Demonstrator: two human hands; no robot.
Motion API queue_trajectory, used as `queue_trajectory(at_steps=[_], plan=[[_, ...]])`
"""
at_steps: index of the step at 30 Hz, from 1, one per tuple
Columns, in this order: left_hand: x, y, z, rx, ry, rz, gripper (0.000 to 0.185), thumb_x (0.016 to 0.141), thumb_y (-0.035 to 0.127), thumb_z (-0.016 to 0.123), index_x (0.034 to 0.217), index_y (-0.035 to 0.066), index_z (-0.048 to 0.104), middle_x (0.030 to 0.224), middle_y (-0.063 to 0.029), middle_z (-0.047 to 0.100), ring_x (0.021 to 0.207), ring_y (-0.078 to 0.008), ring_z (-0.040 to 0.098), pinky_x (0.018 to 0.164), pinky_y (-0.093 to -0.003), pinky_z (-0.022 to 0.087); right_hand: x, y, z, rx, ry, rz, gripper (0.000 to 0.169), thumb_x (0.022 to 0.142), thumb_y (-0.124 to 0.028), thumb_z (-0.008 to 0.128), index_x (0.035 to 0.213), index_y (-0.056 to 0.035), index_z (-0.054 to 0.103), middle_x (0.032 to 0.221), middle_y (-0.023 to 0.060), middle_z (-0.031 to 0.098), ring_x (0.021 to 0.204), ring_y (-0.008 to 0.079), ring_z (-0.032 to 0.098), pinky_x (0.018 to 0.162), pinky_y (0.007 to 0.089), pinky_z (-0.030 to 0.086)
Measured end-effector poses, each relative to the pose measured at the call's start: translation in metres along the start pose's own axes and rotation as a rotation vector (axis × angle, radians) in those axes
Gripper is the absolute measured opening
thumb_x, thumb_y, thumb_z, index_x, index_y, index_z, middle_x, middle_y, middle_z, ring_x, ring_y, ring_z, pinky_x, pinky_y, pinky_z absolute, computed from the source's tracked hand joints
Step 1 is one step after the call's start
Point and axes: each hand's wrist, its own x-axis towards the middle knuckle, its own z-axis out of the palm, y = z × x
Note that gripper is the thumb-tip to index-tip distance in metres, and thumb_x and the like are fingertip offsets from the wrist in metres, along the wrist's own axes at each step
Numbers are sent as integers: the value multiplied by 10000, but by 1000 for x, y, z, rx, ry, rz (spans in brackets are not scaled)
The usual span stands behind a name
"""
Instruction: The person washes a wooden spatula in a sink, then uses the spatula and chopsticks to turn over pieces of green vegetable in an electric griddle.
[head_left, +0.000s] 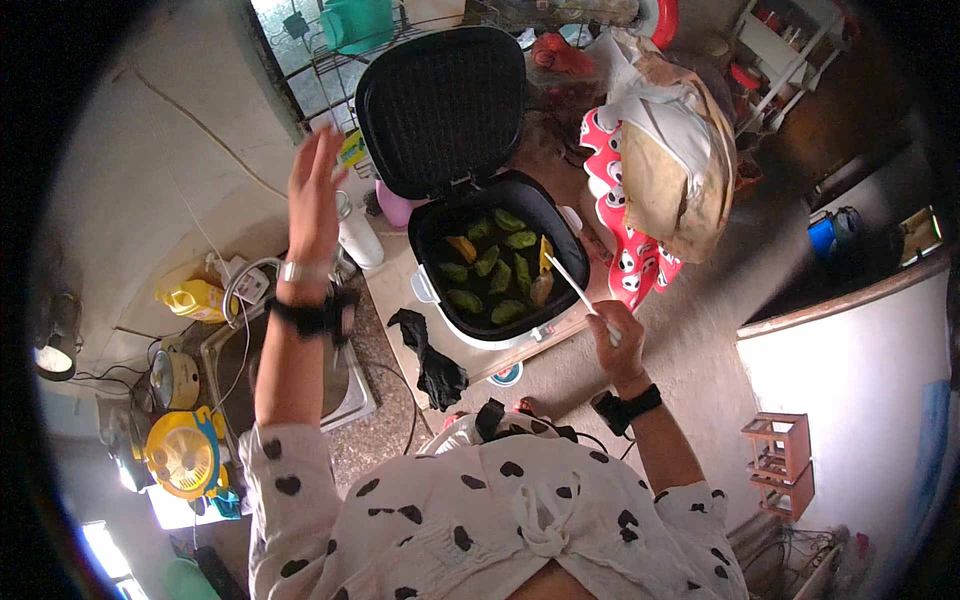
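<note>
My right hand (619, 339) is closed around a pair of pale chopsticks (574, 285), whose tips reach over the right side of a black electric pan (420, 225). Green dumplings (500, 277) and a few yellow-orange ones (545, 253) lie spread over the pan's dark bottom. The ribbed black lid (442, 112) stands raised at the pan's far side. My left hand (315, 191) is lifted to the left of the lid, with nothing in it. A crumpled black cloth or bag (431, 360) lies beside the pan's near left corner.
Left of the pan are a white bottle (360, 236) and a metal sink (360, 397) with a curved faucet. A yellow jug (196, 300) and a yellow fan (184, 456) are farther left. Red patterned fabric (626, 255) and a large tan cloth (675, 172) are at the right.
</note>
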Motion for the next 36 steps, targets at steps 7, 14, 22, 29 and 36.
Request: queue_trajectory(at_steps=[7, 14, 22, 29, 36], plan=[[-186, -24, -87, 38, -50, -476, 412, 799, 348, 598, 1059, 33, 542, 912, -70, 617, 808, -139, 569, 706, -286, 442, -9, -3, 22, -97, -103, -149, 151, 716, -46, 616, 847, -6, 552, 800, 132, 595, 730, 300, 581, 637, 359, 477], [-273, -43, -122, -32, 193, -739, 298, 820, 292, 578, 998, 54, 567, 867, -56, 627, 792, -136, 591, 659, -252, 439, -11, 0, 41, -278, -148, -185, 200, 697, -113, 656, 845, -45, 541, 787, 92, 584, 730, 265, 571, 604, 352, 473], [-258, -40, -107, 94, 105, -637, 292, 821, 245, 580, 1031, 43, 557, 869, -44, 624, 793, -115, 577, 694, -237, 428, -12, 24, 54, -74, 91, -56, 90, 754, -59, 600, 820, -38, 543, 720, 111, 559, 627, 283, 559, 539, 331, 447], [-270, -48, -97, 112, 4, -675, 283, 822, 223, 581, 1034, 39, 541, 883, -39, 618, 783, -107, 568, 674, -233, 428, -8, 42, 45, 736, 558, 726, 202, 853, -167, 535, 901, 22, 479, 766, 146, 583, 620, 236, 606, 572, 326, 531], [-270, -55, -92, 147, -33, -693, 281, 821, 225, 579, 1027, 38, 541, 872, -32, 617, 781, -103, 570, 669, -232, 426, -12, 22, 23, 483, 405, 466, 142, 836, -109, 555, 836, 29, 519, 744, 93, 578, 619, 170, 584, 577, 270, 511]])
